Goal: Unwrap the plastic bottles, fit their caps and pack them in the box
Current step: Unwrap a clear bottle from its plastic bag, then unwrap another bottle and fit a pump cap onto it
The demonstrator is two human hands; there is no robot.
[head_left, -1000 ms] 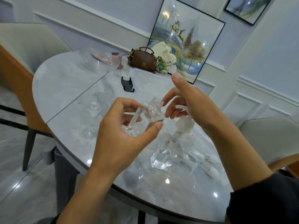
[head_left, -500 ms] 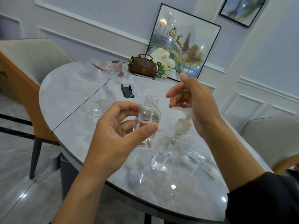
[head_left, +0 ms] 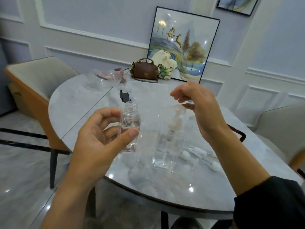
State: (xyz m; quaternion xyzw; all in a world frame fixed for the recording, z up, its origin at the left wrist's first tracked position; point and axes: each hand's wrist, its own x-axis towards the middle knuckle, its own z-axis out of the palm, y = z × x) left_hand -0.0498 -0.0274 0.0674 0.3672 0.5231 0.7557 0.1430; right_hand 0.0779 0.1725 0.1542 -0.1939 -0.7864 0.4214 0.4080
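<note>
Left hand [head_left: 99, 142] grips the uncapped clear bottle [head_left: 130, 121] upright between thumb and fingers, neck exposed, presumably ready for a cap. Right hand [head_left: 198, 109] hovers just above the pump bottle [head_left: 168, 146] standing on the table [head_left: 79, 103]. Its fingers are curled but blurred, so can't tell if it pinches anything. Loose pump caps [head_left: 198, 154] lie beside it. Box not identifiable.

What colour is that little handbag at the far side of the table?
Brown: the handbag has a yellowish strap, seen best in the head view.
</note>
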